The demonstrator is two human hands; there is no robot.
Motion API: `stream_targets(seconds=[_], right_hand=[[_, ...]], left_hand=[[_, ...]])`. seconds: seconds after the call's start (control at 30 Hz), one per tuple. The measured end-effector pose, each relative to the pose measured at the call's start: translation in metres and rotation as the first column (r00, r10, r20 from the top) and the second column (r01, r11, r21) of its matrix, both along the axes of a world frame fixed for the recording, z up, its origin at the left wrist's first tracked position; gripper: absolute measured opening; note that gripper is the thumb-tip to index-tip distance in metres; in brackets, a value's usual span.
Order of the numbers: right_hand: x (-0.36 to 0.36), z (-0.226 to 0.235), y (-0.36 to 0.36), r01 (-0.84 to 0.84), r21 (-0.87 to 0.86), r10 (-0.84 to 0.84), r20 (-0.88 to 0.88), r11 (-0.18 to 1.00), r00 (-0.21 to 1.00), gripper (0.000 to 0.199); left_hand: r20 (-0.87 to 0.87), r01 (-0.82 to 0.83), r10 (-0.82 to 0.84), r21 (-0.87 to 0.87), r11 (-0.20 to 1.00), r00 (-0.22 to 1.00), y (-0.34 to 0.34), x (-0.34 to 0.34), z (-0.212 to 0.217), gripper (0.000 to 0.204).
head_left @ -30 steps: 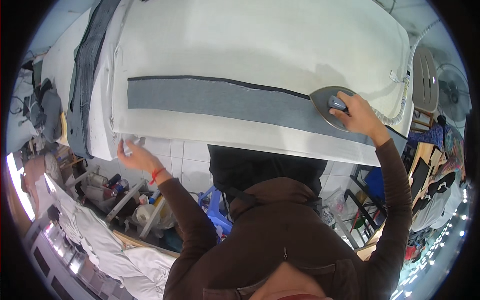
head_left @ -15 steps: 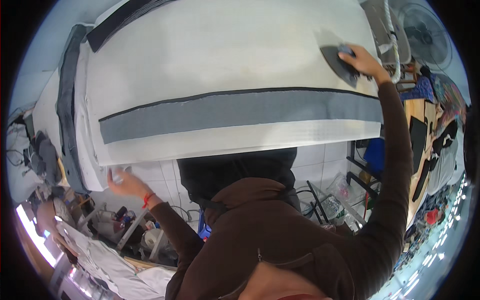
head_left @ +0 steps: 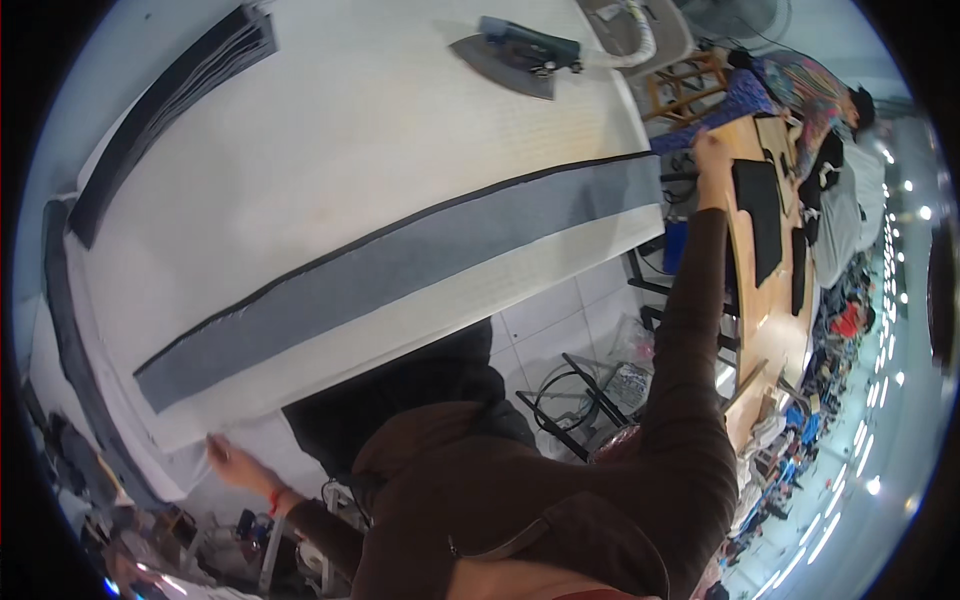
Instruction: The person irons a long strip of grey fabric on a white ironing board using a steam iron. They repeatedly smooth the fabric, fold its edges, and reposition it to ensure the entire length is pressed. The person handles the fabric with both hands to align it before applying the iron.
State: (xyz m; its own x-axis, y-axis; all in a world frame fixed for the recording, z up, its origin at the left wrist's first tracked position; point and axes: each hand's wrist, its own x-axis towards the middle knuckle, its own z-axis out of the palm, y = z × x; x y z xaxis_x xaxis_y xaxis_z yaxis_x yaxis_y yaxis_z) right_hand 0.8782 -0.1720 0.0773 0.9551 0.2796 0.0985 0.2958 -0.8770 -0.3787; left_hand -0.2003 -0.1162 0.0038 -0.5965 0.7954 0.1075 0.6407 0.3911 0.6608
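Note:
A long grey fabric strip [head_left: 390, 270] with a dark far edge lies along the front of the white-covered pressing table [head_left: 330, 170]. Just off the table's front left corner is my left hand [head_left: 238, 470], its fingers loosely bent and nothing seen in them. My right hand [head_left: 712, 170] is stretched out beyond the strip's right end, apart from it, and in this view overlaps the edge of the wooden table. Its fingers are too small and folded from sight to read. The iron [head_left: 520, 58] rests at the far right of the pressing table, untouched by either hand.
A stack of dark strips [head_left: 175, 120] lies at the far left. Another grey strip [head_left: 75, 350] hangs by the table's left side. On the wooden table [head_left: 740, 190] at right are black fabric pieces [head_left: 757, 220]. A white hose [head_left: 640, 40] runs near the iron.
My right hand has let go of the iron and moved toward the near right, past the table edge. The view has turned to the right. My left hand stays near the front left corner.

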Motion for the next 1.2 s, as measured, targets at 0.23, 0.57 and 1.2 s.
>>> stream_targets(seconds=[0.23,0.57,1.2], right_hand=[[-0.008,-0.116,-0.069,0.304,0.264,-0.073,-0.635,0.915,0.769,0.071],[0.005,-0.091,-0.066,0.044,0.543,0.149,-0.306,0.839,0.940,0.041],[0.022,0.021,-0.071,-0.091,0.134,0.066,0.180,0.987,0.981,0.050]], left_hand=[[-0.211,0.216,-0.333,-0.436,0.874,0.919,0.046,-0.051,-0.012,0.049],[0.730,-0.271,0.078,0.151,0.951,0.680,0.076,-0.030,-0.036,0.043],[-0.305,-0.247,0.136,-0.362,0.899,0.943,0.239,-0.139,-0.018,0.092]])
